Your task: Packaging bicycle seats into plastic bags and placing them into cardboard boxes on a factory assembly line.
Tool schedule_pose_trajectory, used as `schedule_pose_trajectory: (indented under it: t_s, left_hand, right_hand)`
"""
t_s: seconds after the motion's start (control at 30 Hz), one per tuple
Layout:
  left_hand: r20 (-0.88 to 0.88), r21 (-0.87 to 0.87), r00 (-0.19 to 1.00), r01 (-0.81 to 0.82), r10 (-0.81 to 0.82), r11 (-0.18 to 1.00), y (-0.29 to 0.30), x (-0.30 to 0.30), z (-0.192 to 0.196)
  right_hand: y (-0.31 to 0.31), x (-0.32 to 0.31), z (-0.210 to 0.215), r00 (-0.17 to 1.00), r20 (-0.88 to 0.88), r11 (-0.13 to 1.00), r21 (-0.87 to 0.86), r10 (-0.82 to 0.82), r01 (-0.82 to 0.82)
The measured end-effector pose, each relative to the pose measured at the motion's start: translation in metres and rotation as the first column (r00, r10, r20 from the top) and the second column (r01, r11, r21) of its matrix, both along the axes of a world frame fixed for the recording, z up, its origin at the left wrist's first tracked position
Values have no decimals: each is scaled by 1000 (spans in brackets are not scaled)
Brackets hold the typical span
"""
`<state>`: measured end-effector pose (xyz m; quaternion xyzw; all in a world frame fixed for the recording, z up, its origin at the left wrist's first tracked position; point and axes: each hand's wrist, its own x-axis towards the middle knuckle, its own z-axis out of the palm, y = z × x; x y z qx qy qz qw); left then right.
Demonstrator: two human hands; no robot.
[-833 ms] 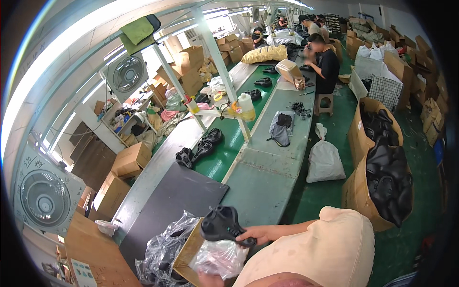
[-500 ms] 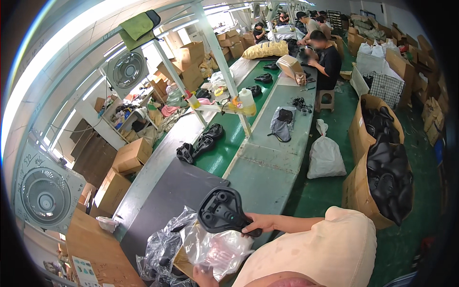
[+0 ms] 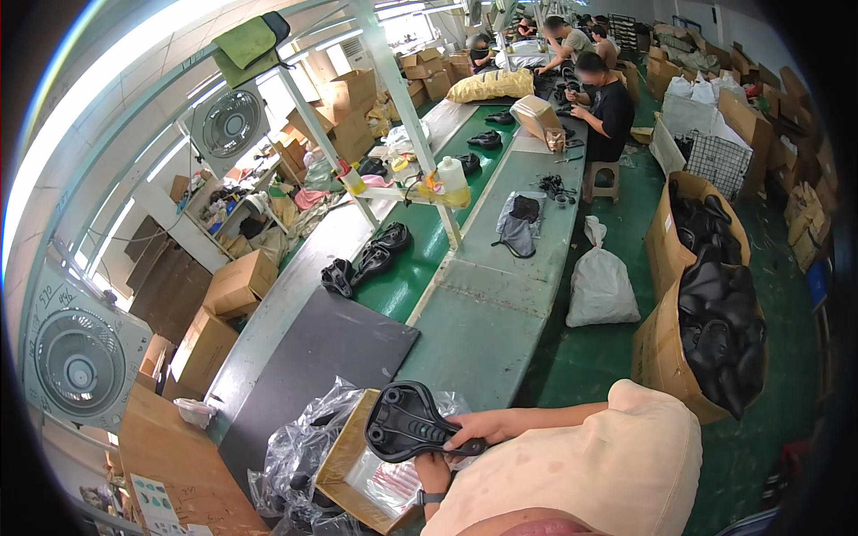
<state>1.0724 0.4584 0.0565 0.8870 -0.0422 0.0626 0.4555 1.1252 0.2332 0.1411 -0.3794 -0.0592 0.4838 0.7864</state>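
Observation:
In my right hand (image 3: 471, 431) is a black bicycle saddle (image 3: 398, 420), gripped by its narrow nose with the underside facing me. My left hand (image 3: 433, 471), with a dark band on the wrist, reaches up behind the saddle; its fingers are hidden. Just below is an open cardboard box (image 3: 344, 491) with a clear plastic bag (image 3: 393, 482) and small reddish items in it. Crumpled clear plastic wrap (image 3: 290, 469) around dark objects lies left of the box.
A dark mat (image 3: 313, 375) covers the near bench. Several black saddles (image 3: 380, 255) rest on the green belt. A white sack (image 3: 603, 286) and cartons of black saddles (image 3: 719, 330) stand on the right. Co-workers (image 3: 608, 112) sit further along the bench.
My left hand has moved up and right from the box to behind the saddle. The plastic bag has sunk, baring the box's rim. The saddle has shifted slightly down and turned a little.

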Motion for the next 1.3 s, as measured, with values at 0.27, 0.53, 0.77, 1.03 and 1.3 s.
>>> schedule_pose_trajectory:
  t_s: [0.27, 0.53, 0.77, 1.03, 1.3]
  left_hand:
    - [-468, -716, 884, -381, 2, 585, 7, -7, -2]
    - [-340, -367, 925, 38, -172, 929, 7, 0, 38]
    - [-376, -338, 906, 64, -197, 939, -3, 0, 33]
    - [-397, -916, 918, -397, 7, 68, 49, -13, 3]
    - [-396, -902, 911, -409, -112, -139, 80, -28, 66]
  right_hand:
    - [-18, 1, -61, 965, 124, 944, -210, -233, 255]
    - [-27, -2, -25, 979, -143, 989, -18, -145, 144]
    - [-2, 12, -45, 991, 44, 964, -227, -129, 136]
    - [0, 27, -46, 966, -121, 973, -14, -229, 229]
    - [-13, 31, 0, 982, 90, 985, 75, -163, 157]
